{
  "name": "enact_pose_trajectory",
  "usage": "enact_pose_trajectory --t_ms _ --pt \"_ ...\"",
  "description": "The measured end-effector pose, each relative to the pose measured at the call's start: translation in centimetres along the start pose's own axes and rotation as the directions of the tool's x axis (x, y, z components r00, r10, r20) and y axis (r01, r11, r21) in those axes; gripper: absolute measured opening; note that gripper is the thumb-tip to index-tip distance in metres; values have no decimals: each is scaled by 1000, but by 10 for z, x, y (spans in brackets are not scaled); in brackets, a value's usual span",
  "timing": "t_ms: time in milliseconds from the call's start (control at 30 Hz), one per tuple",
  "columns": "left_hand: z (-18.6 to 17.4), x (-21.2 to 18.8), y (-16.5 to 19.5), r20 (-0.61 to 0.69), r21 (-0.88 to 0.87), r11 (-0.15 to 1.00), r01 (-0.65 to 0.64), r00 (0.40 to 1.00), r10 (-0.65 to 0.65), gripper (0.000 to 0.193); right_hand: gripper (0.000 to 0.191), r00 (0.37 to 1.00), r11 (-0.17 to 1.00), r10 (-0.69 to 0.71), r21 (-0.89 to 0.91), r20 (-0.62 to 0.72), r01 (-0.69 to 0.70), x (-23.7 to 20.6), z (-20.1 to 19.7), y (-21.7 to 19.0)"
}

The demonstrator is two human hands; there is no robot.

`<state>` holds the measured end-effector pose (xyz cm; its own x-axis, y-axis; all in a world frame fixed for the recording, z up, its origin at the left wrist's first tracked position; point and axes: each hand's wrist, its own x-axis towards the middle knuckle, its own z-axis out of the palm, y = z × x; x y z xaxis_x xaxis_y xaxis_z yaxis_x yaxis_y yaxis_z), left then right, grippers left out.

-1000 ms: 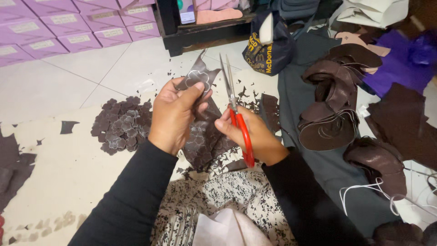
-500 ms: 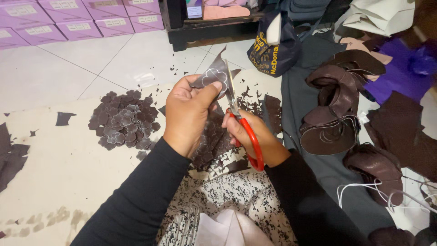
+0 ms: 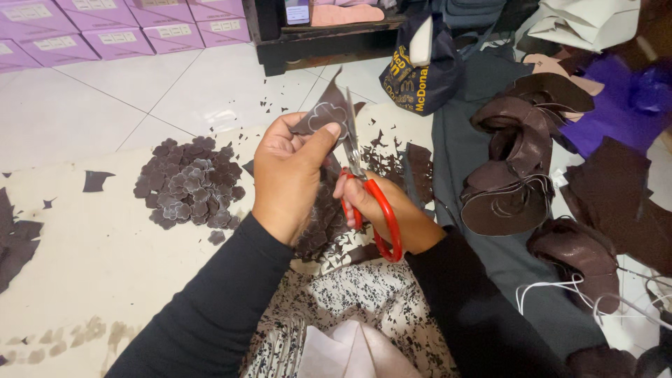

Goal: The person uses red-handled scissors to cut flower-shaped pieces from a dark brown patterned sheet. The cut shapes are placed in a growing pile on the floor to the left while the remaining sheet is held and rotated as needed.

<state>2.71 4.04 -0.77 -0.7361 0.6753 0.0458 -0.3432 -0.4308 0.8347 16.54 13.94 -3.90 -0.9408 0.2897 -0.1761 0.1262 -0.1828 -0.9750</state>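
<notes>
Scissors (image 3: pixel 369 203) with red handles are gripped in the right hand (image 3: pixel 381 210), fingers closed through the loops, blades raised against a dark brown leather scrap (image 3: pixel 323 115). That scrap is pinched between thumb and fingers of the left hand (image 3: pixel 288 175), held above the lap. A pile of cut flower-shaped pieces (image 3: pixel 187 183) is seen on the pale mat (image 3: pixel 91 266) to the left; brown shoe uppers (image 3: pixel 514 175) are lying to the right.

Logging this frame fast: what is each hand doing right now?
Left hand: closed, pinching a dark leather scrap.
Right hand: closed around red-handled scissors.
</notes>
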Motion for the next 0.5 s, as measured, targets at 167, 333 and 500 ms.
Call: enact_pose_trajectory --t_ms 167,333,500 --pt "-1 2 4 12 -102 987 121 993 -120 24 39 1000 998 -24 -65 -1 23 -9 -6 -3" --pt "-2 4 9 15 -82 994 70 998 -69 25 32 992 1000 -18 -17 -125 16 -1 -2 -6" --pt "-2 0 7 19 -60 998 31 999 -30 23 46 991 988 -74 -143 -110 58 -4 1 -12"
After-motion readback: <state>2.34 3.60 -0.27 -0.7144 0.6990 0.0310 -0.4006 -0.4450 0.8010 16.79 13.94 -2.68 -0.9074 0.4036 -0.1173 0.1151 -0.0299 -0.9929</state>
